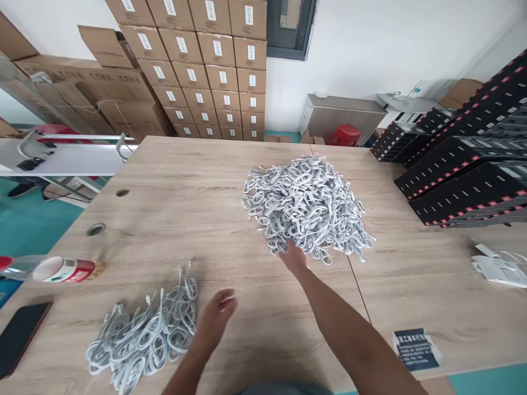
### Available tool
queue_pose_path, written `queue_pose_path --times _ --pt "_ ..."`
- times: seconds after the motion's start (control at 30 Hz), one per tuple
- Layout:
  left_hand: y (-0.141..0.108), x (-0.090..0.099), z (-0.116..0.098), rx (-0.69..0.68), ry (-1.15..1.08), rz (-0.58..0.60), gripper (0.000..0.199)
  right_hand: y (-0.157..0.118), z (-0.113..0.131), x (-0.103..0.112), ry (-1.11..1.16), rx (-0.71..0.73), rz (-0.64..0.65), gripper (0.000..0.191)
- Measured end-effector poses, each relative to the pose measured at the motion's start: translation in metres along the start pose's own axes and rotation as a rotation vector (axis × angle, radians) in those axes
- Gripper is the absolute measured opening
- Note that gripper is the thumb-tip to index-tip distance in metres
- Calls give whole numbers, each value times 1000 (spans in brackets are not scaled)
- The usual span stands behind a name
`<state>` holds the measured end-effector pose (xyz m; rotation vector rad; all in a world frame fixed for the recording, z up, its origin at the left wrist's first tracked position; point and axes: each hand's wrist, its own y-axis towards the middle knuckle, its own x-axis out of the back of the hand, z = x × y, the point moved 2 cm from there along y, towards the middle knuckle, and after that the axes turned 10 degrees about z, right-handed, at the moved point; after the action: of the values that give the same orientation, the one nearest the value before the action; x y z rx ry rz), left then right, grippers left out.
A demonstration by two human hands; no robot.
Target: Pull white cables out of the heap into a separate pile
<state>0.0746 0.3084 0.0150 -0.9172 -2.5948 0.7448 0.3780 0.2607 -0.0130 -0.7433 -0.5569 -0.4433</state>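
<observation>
Right hand [293,257] outstretched, left hand [217,318] loose

On your pale wooden table [173,192], the big heap of coiled white cables [307,206] lies centre-back; the smaller row of white cables [144,334] sits front-left — the stacked black-and-red boxes [465,175] stand right.

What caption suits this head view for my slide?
Right hand reaches into the big cable pile; left hand hovers beside a smaller heap.
</observation>
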Motion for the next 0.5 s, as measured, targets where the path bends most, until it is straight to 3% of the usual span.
queue_pose_path --times 0.1,0.2,0.27,0.33,0.4,0.5 --pt "12 -44 -6 127 -205 144 68 -7 3 -6 -67 -23 4 47" --pt "24 -67 -14 327 -495 247 73 -43 -7 -6 -70 27 72 38" --pt "29 -79 -17 477 -637 418 80 -76 -12 -10 -34 111 177 33" --pt "30 -89 -19 586 -719 674 88 -107 -10 -17 46 232 292 32" --pt "26 -96 -17 621 -801 831 83 -130 -2 -29 137 332 355 42" --pt "14 -92 -7 543 -902 818 69 -149 18 -55 254 296 325 61"
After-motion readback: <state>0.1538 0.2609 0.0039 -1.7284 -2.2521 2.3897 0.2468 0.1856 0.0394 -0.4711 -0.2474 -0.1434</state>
